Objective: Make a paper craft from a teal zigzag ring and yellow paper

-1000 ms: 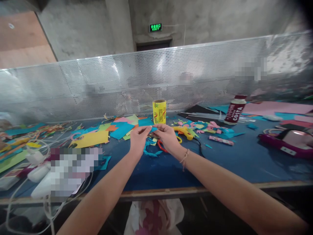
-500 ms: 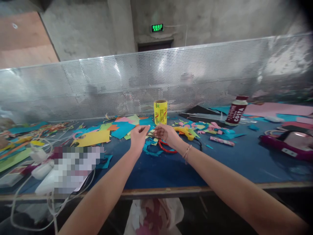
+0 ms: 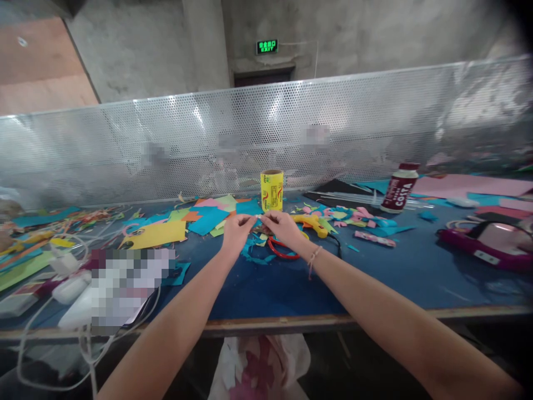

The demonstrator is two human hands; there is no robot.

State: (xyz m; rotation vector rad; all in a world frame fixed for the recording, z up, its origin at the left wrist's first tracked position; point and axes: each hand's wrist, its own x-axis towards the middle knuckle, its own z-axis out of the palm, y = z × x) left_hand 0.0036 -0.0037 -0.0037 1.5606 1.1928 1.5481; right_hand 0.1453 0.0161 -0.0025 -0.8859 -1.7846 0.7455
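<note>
My left hand [image 3: 236,232] and my right hand [image 3: 281,226] meet over the blue table top [image 3: 258,289], fingertips pinched together on a small scrap of paper [image 3: 259,218] that is too tiny to make out well. Just below them lie red-handled scissors [image 3: 280,251] among blue paper offcuts [image 3: 254,251]. A yellow glue gun [image 3: 310,223] lies right of my right hand. A yellow roll [image 3: 271,190] stands upright just behind both hands.
Coloured paper sheets [image 3: 156,234] and scraps cover the left and back of the table. A Costa bottle [image 3: 400,188] stands back right, a pink device [image 3: 487,244] far right. White cables and chargers [image 3: 66,289] lie front left. A perforated metal screen [image 3: 266,139] closes the back.
My hands parted briefly half a second ago, the right palm turning up, and have now come back together, pinching the scrap between their fingertips.
</note>
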